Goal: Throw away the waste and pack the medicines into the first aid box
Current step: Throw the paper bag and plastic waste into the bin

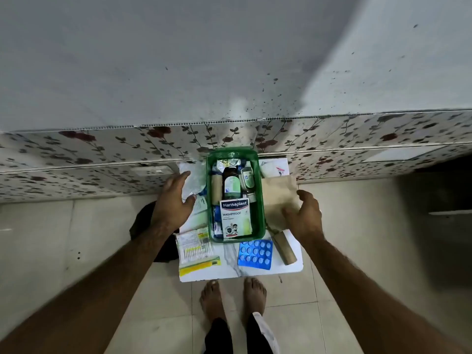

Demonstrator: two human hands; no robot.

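Observation:
A green first aid box (261, 200) stands on a small white table (229, 275). Inside it are a Hansaplast carton (235, 218), a brown bottle (232, 183), a smaller bottle (247, 178) and a tan roll (216, 185). My left hand (173, 200) hovers open left of the box, above a clear plastic wrapper (190, 175). My right hand (304, 215) is open at the box's right, its fingers on a brown paper bag (278, 198). In front of the box lie a blue pill blister (255, 254), a pack of cotton swabs (195, 247), a yellow-green carton (199, 265) and a tan tube (284, 249).
The table stands against a floral-patterned wall (102, 154) with a white socket plate (150, 171). White paper packaging (274, 167) lies behind the brown bag. A dark cloth (145, 221) sits on the floor left of the table. My bare feet (232, 297) stand on tiled floor.

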